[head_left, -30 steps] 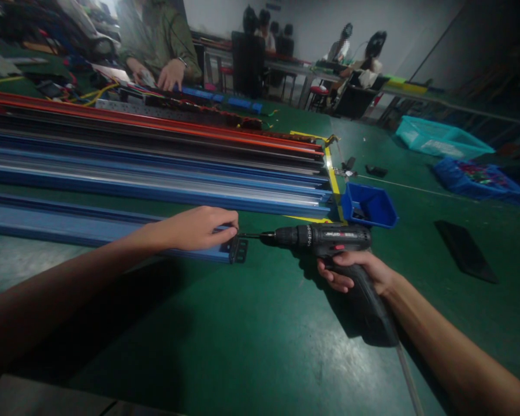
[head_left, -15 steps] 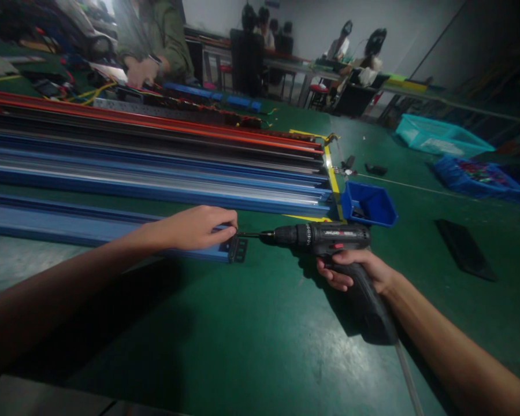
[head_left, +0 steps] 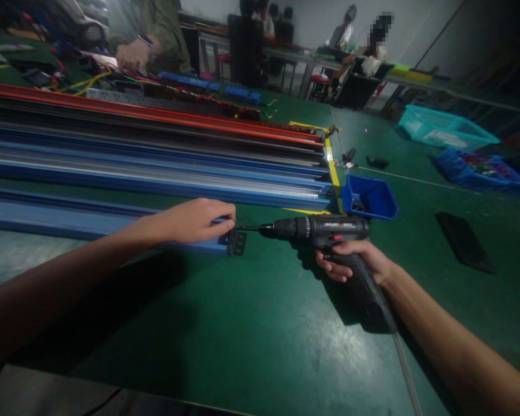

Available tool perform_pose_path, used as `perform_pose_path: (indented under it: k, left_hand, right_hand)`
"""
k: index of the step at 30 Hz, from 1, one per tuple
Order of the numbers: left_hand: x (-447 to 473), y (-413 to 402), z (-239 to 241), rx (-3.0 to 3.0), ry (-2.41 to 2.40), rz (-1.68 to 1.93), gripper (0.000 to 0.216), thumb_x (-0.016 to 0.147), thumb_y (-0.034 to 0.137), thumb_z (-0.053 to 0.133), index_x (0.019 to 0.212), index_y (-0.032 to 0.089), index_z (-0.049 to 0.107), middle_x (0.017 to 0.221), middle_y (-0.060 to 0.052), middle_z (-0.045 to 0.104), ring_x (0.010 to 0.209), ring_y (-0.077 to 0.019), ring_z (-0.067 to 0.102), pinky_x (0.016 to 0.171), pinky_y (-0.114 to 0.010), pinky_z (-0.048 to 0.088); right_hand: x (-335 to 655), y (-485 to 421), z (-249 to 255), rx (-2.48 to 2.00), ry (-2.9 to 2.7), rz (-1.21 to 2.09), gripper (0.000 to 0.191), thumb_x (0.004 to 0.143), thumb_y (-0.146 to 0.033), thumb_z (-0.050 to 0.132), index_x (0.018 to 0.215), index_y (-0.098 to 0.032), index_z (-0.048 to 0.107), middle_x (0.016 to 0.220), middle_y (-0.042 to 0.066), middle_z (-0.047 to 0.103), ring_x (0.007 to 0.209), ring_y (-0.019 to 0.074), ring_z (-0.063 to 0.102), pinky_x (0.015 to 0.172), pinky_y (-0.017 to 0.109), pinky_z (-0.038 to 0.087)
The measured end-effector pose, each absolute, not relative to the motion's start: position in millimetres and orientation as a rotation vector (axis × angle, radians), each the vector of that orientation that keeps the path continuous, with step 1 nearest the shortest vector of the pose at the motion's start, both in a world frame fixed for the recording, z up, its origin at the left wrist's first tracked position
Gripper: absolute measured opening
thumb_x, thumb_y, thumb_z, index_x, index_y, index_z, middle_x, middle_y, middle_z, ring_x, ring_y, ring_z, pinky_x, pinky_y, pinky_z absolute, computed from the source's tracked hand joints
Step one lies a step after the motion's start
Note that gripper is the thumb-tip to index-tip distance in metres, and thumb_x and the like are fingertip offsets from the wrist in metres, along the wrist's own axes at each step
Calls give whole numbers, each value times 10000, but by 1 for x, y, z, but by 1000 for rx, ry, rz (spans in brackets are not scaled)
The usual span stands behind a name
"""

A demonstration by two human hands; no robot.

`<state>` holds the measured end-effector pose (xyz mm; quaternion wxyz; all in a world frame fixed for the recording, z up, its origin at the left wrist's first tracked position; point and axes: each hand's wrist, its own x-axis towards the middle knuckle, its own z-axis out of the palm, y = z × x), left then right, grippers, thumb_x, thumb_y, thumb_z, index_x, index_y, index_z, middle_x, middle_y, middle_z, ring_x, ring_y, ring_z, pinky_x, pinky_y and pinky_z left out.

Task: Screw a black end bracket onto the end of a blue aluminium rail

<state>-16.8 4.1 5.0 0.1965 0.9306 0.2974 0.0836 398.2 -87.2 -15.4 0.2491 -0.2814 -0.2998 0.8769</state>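
My right hand point(head_left: 351, 260) is wrapped round the handle of a black power drill point(head_left: 316, 228), a finger at its trigger. The drill lies level and points left, its long thin bit point(head_left: 249, 227) reaching the end of a blue metal profile point(head_left: 91, 222). A black slotted end bracket point(head_left: 237, 243) sits at that end. Over the profile's end, my left hand point(head_left: 199, 221) has thumb and forefinger pinched together at the bit's tip. Whatever lies between those fingertips is too small or hidden to make out.
Behind lie several long blue, black and orange profiles point(head_left: 156, 156), their ends near a yellow strip point(head_left: 333, 167). A blue bin point(head_left: 370, 197), a dark flat slab point(head_left: 464, 241) and a turquoise basket point(head_left: 446, 130) stand to the right. Across the table is a co-worker's hand point(head_left: 134, 55).
The view has tilted slightly, so most things sit a little higher. Both hands and the drill keep nearly the same place at the profile's end. The co-worker's hands have shifted.
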Motion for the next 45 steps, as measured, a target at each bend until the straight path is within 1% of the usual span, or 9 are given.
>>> perform_pose_path:
  k: [9, 15, 23, 28, 38, 45]
  left_hand:
    - [-16, 4, 6, 2626, 828, 242, 359, 1093, 428, 448, 945, 204, 687, 900, -38, 719, 809, -189, 652, 779, -305, 439]
    - [-15, 4, 7, 2639, 823, 249, 365, 1094, 428, 442, 942, 206, 688, 899, -37, 720, 812, -189, 658, 786, -308, 444]
    - [-17, 5, 4, 2651, 824, 242, 378, 1105, 438, 431, 952, 207, 689, 911, -40, 725, 829, -194, 668, 798, -319, 450]
    - [-18, 6, 3, 2639, 845, 215, 387, 1108, 448, 431, 950, 215, 695, 918, -38, 731, 824, -191, 671, 779, -321, 439]
    - [-17, 5, 5, 2636, 861, 199, 402, 1096, 463, 428, 915, 213, 685, 869, -31, 712, 784, -187, 649, 767, -320, 427]
    - [-16, 4, 7, 2631, 852, 197, 413, 1098, 468, 419, 915, 207, 682, 882, -37, 711, 791, -187, 643, 776, -318, 433]
  right_hand:
    - [399, -87, -17, -739, -813, 2398, 275, 953, -259, 748, 1086, -25, 806, 885, 105, 745, 531, 57, 522, 602, 203, 583]
    - [398, -87, -15, -759, -786, 2393, 293, 939, -252, 758, 1080, -1, 812, 883, 124, 755, 527, 58, 541, 595, 201, 583]
    - [397, -87, -14, -762, -806, 2387, 289, 950, -270, 749, 1085, -25, 819, 895, 110, 770, 523, 46, 513, 601, 195, 572]
    - [398, -87, -14, -778, -802, 2387, 281, 950, -268, 747, 1088, -31, 809, 893, 109, 762, 525, 50, 517, 593, 198, 569]
    - [399, -86, -14, -779, -797, 2396, 301, 945, -281, 766, 1098, -26, 814, 896, 107, 759, 531, 45, 518, 601, 197, 574]
    - [397, -87, -12, -780, -772, 2395, 308, 940, -268, 780, 1097, -6, 819, 893, 113, 765, 529, 45, 542, 606, 195, 583]
